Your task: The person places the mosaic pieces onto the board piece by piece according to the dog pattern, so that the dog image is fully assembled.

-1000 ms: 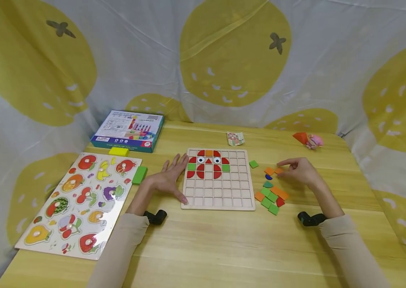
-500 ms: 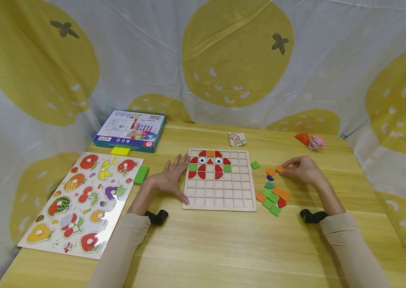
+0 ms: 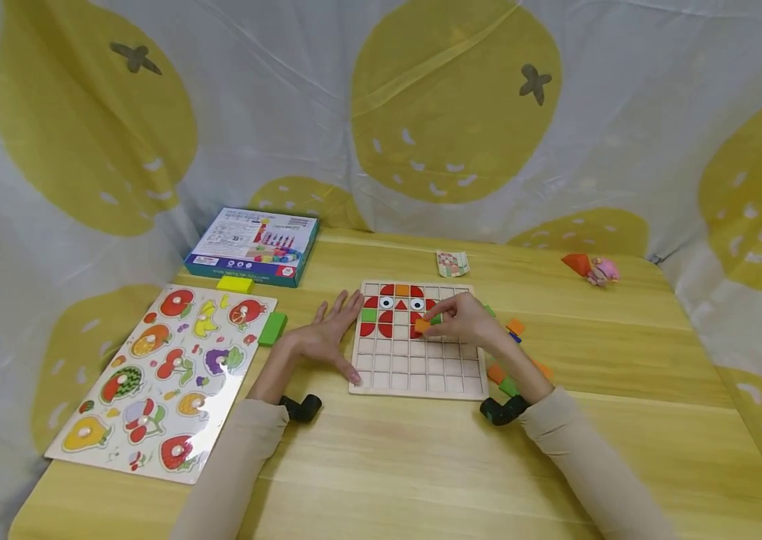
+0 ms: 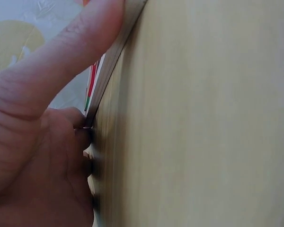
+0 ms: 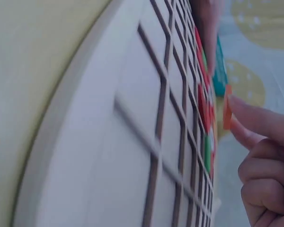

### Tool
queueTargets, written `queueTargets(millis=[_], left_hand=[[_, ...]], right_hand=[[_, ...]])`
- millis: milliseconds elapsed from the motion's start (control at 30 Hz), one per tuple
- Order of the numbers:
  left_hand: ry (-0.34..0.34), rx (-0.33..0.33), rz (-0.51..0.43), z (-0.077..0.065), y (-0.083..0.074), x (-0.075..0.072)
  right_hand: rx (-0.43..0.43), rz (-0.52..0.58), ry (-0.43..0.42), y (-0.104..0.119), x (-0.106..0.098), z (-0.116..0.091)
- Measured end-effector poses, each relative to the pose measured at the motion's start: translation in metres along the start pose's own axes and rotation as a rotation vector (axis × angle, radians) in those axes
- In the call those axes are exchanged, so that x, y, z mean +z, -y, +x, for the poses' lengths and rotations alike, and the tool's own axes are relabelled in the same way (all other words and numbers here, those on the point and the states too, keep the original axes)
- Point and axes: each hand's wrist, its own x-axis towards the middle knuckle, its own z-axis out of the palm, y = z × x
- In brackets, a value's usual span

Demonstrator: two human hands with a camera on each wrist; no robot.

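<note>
A wooden grid board [image 3: 421, 382] lies mid-table, its upper left cells filled with red, green and orange tiles and two round eye tiles. My right hand [image 3: 465, 321] pinches an orange square tile [image 3: 422, 325] between thumb and forefinger, over the board near the lower right red tile. In the right wrist view the same orange tile [image 5: 227, 108] is held on edge above the grid. My left hand [image 3: 323, 341] lies spread at the board's left edge, its thumb at the lower left corner. The left wrist view shows that thumb [image 4: 61, 61] against the board's side.
Loose tiles, among them an orange tile [image 3: 516, 326], lie right of the board, partly hidden by my right forearm. A fruit puzzle board [image 3: 165, 382], a green block [image 3: 273, 329], a yellow block [image 3: 235, 284] and a box [image 3: 253, 247] are left. A picture card [image 3: 452, 263] and pink figurine [image 3: 602, 271] lie behind.
My right hand has picked an orange tile from the loose pile and carried it left over the board. The left hand keeps its place; the head view has shifted slightly.
</note>
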Motion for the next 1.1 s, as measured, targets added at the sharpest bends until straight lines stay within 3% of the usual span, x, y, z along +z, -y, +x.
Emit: queueTargets(millis=[233, 800, 967, 1100], left_hand=[[0.008, -0.012, -0.001, 0.001, 0.0, -0.001], [0.02, -0.019, -0.001, 0.002, -0.001, -0.001], [0.019, -0.016, -0.005, 0.002, 0.0, -0.001], [0.014, -0.011, -0.009, 0.002, 0.001, -0.001]], right_hand=[[-0.016, -0.05, -0.043, 0.013, 0.027, 0.018], [-0.027, -0.042, -0.02, 0.014, 0.035, 0.024], [-0.049, -0.022, -0.016, 0.011, 0.029, 0.02], [-0.044, 0.015, -0.026, 0.004, 0.008, 0.005]])
